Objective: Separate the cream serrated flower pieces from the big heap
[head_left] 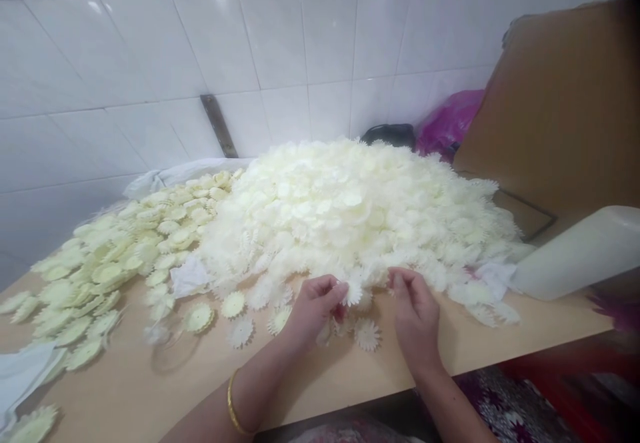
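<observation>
My left hand (317, 306) pinches a white flower-shaped piece (354, 292) between thumb and fingers at the front of the big heap. A gold bangle (233, 404) circles the left wrist. To the right, my right hand (416, 306) has its thumb and fingertips pressed together at the heap's edge; whatever is in them is too small or hidden to name. A large pile of thin white flower pieces (345, 209) rises just beyond both hands. Below and between them a loose flower piece (367, 334) lies on the table.
Thicker yellowish flower stacks (107, 273) cover the left of the wooden table (200, 389). A white bottle (580, 253) leans at the right, before a cardboard box (555, 103). A purple bag (450, 119) and a dark object (389, 135) sit behind, against the tiled wall (330, 43).
</observation>
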Demonstrator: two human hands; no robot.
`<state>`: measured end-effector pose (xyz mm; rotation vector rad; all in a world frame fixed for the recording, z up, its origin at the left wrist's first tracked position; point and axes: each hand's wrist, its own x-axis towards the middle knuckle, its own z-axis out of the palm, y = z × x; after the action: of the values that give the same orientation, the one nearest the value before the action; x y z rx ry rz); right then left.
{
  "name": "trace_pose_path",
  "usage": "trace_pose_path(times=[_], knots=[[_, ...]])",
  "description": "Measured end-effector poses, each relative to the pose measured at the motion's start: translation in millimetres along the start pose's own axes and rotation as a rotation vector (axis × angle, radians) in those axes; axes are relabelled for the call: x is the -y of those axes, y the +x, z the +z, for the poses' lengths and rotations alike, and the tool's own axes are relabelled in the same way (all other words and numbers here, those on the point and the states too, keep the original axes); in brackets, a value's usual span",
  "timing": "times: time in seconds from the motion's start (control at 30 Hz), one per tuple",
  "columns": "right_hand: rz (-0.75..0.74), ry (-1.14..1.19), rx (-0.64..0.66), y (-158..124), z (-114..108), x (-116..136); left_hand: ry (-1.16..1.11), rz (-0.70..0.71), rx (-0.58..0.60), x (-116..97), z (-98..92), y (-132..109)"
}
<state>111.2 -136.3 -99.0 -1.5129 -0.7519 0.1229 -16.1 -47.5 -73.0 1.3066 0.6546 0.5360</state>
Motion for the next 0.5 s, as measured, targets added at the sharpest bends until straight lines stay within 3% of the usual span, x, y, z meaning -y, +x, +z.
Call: trace_pose_path(times=[0.5], knots=[[-0.115, -0.061, 0.093, -5.2, -2.1, 4.8, -0.121, -0.022, 0.016, -3.3, 5.8, -1.5]])
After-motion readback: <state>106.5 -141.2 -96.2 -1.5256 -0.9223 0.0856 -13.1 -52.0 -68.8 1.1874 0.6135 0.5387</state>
